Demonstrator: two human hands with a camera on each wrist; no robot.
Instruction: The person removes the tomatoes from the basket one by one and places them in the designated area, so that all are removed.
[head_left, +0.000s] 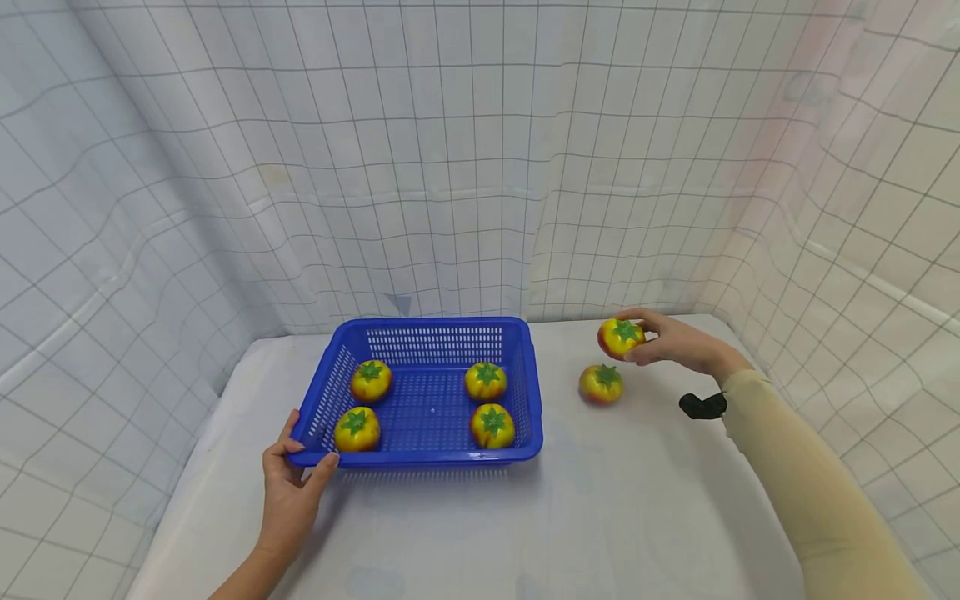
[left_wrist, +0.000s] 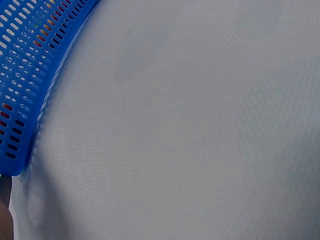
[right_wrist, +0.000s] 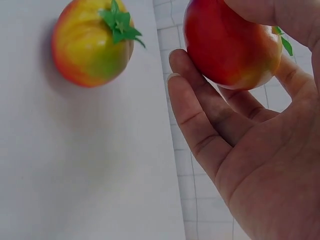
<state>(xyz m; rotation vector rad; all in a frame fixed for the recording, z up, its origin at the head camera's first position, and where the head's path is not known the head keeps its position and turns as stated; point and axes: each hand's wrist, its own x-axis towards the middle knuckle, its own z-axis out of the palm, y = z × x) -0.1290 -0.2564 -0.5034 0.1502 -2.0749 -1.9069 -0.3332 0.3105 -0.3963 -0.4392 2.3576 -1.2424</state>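
A blue plastic basket (head_left: 431, 457) stands on the white table with toy tomatoes in it, two at its left side and two at its right. My left hand (head_left: 288, 500) grips the basket's near left corner, thumb on the front rim and fingers at the left rim. Over the table's far right part, my right hand (head_left: 675, 343) holds a yellow-and-red toy tomato (head_left: 621, 337) with a green leafy top between thumb and fingers. Just below it in the head view, another toy tomato (head_left: 602, 384) rests on the table; the right wrist view shows both.
White cloth curtains (head_left: 480, 167) with a dark grid surround the table (head_left: 600, 517) at the back and both sides. A black strap piece (head_left: 703, 406) sticks out at the right wrist. Bare table lies between the basket and the right-hand tomatoes.
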